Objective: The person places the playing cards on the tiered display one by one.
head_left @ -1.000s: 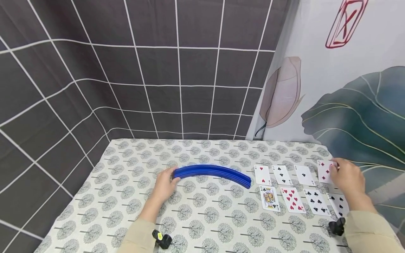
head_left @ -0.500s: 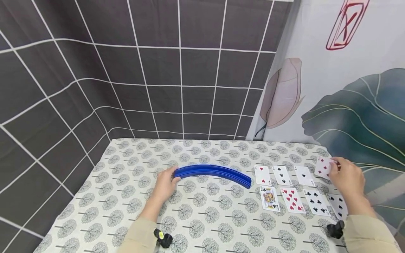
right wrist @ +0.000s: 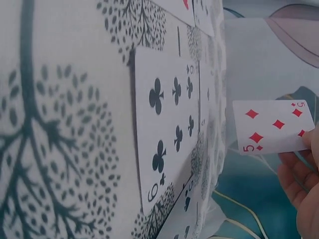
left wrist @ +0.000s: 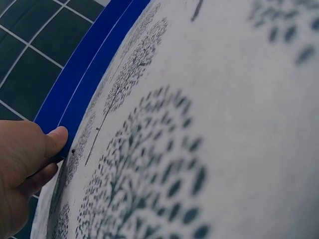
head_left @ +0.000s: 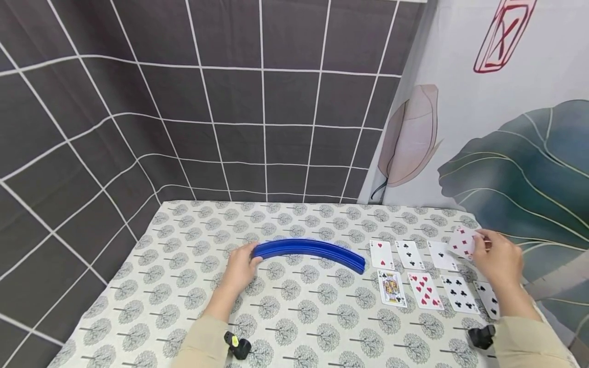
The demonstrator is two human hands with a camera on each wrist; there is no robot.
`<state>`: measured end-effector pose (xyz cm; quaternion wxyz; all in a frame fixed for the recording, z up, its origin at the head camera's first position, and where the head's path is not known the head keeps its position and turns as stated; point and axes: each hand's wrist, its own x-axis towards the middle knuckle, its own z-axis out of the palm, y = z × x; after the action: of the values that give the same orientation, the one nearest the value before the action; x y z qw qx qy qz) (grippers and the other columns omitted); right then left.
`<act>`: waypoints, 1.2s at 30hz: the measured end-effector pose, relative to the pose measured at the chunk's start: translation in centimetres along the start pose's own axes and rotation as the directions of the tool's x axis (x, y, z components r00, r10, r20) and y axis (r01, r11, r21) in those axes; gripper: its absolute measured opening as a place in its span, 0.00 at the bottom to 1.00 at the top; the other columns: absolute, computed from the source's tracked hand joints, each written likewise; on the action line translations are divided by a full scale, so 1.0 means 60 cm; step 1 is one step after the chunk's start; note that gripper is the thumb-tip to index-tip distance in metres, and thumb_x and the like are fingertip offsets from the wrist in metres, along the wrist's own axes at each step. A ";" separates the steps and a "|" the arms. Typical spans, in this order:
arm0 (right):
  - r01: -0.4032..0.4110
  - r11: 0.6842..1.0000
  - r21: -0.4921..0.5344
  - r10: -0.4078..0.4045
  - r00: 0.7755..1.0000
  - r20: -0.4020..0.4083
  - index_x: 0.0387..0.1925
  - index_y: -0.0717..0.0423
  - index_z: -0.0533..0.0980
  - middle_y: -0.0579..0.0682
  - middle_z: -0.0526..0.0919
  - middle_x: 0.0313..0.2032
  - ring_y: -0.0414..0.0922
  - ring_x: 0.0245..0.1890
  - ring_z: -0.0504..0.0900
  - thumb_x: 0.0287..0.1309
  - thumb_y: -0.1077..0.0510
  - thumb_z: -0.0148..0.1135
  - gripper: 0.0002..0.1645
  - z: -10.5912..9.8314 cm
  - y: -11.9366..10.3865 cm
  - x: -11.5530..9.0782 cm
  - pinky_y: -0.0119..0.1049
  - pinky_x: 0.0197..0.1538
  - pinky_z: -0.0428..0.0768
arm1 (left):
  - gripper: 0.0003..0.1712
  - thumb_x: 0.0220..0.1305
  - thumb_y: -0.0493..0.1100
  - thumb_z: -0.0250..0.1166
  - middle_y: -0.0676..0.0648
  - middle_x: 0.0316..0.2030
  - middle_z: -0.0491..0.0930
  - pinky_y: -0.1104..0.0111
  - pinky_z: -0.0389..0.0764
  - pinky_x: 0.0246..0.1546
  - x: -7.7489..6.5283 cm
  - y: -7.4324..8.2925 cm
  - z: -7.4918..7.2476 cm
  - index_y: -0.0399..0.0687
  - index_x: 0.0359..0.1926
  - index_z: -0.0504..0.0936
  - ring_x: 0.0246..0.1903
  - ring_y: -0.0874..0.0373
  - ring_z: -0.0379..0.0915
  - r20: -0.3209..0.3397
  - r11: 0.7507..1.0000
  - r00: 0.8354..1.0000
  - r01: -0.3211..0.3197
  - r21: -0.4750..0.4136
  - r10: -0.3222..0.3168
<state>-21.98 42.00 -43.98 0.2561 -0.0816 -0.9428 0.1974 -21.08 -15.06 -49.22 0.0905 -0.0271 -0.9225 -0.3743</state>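
My left hand (head_left: 241,266) grips the left end of a curved blue card holder (head_left: 308,247), a grooved strip standing on the tablecloth. In the left wrist view, the thumb (left wrist: 59,138) lies against its front face. The five of diamonds (right wrist: 273,125) is pinched by one end between the thumb and fingers of my right hand (head_left: 499,258). It is lifted and tilted above the table, overlapping the right edge of a card with a single club (head_left: 443,255) in the head view. Beneath my right wrist, a black-suited card (head_left: 488,298) is partly covered.
Face-up cards lie in two rows at the right: the two of hearts (head_left: 381,254), three of clubs (head_left: 409,255), a court card (head_left: 392,289), a hearts card (head_left: 425,291) and the six of clubs (head_left: 460,294). A tree-print cloth (head_left: 294,322) covers the table.
My right hand has lifted the five of diamonds and carried it a little to the left, tilting it. My left hand and the card holder stay in place.
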 end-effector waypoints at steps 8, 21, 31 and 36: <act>0.023 0.998 0.052 -0.022 1.000 -0.014 0.55 0.73 0.75 0.75 0.81 0.44 0.71 0.45 0.78 0.72 0.62 0.51 0.19 0.014 -0.015 0.003 0.68 0.56 0.64 | 0.27 0.64 0.36 0.68 0.32 0.59 0.78 0.50 0.75 0.65 0.003 -0.001 -0.002 0.35 0.64 0.76 0.58 0.37 0.76 0.002 1.000 1.000 -0.007 -0.014 0.007; 0.064 0.994 0.088 -0.062 0.998 -0.029 0.55 0.73 0.76 0.75 0.82 0.41 0.70 0.41 0.81 0.71 0.64 0.53 0.18 0.014 -0.044 -0.004 0.67 0.53 0.67 | 0.28 0.64 0.36 0.69 0.33 0.59 0.78 0.48 0.73 0.66 0.005 -0.007 -0.001 0.35 0.64 0.76 0.59 0.36 0.75 0.007 1.000 1.000 -0.010 -0.006 0.010; 0.075 0.991 0.112 -0.071 0.997 -0.035 0.55 0.72 0.75 0.75 0.81 0.42 0.71 0.43 0.80 0.71 0.63 0.53 0.18 0.009 -0.066 -0.005 0.69 0.58 0.63 | 0.28 0.64 0.35 0.69 0.33 0.55 0.81 0.50 0.77 0.62 0.006 -0.007 0.000 0.35 0.64 0.77 0.55 0.38 0.79 0.011 1.000 1.000 -0.002 -0.021 0.002; 0.082 0.990 0.118 -0.077 0.996 -0.044 0.55 0.72 0.76 0.75 0.81 0.43 0.71 0.42 0.81 0.71 0.64 0.53 0.17 0.007 -0.078 -0.004 0.69 0.59 0.63 | 0.28 0.63 0.35 0.69 0.32 0.55 0.81 0.52 0.78 0.61 0.007 -0.008 0.001 0.34 0.64 0.76 0.54 0.39 0.80 0.015 1.000 1.000 -0.004 -0.028 0.004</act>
<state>-22.26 37.55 -42.46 0.2869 -0.0322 -0.9264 0.2417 -21.58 -15.37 -49.51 0.0838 -0.0330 -0.9177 -0.3868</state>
